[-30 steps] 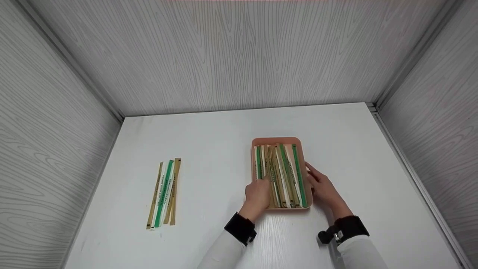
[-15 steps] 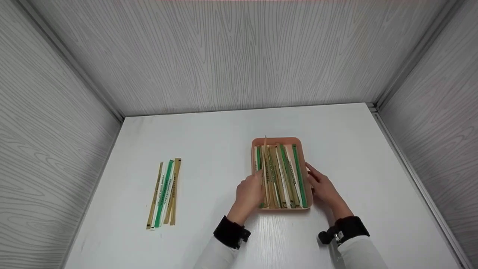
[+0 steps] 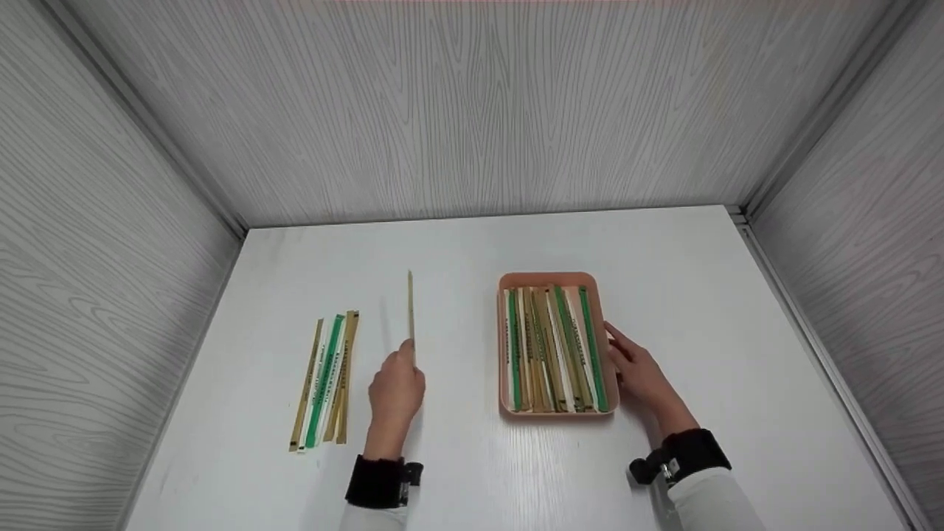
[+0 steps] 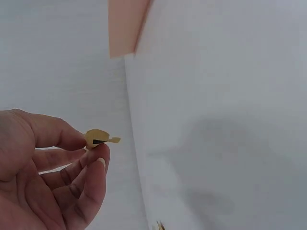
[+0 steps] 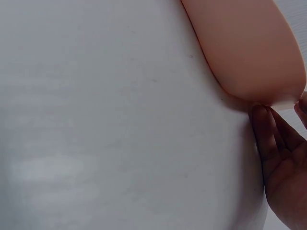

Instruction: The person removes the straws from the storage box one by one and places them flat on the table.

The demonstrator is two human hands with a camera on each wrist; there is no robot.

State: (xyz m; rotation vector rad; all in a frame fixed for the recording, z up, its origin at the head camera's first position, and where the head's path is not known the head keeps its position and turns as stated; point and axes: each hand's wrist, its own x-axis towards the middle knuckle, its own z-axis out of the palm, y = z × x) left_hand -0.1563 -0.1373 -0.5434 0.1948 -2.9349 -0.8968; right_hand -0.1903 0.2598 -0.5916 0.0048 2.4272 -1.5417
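In the head view, my left hand [image 3: 397, 387] is over the table between the tray and the loose pile, pinching one end of a tan paper-wrapped straw [image 3: 411, 306] that points away from me. The left wrist view shows the straw's flat end [image 4: 98, 138], with a black mark, between thumb and fingers. My right hand [image 3: 649, 380] touches the right side of the pink tray [image 3: 546, 279]. Its fairly straight fingertips [image 5: 261, 112] meet the tray's wall in the right wrist view. White, green and tan wrapped straws [image 3: 553, 354] lie lengthwise in the tray.
A small pile of tan, white and green wrapped straws [image 3: 324, 380] lies on the white table [image 3: 457, 457] to the left of my left hand. Grey wood-grain panels [image 3: 472, 110] enclose the table at the back and both sides.
My left hand has lifted a tan wrapped straw out of the tray and carried it left, to near the loose pile. The right hand has stayed at the tray's side.
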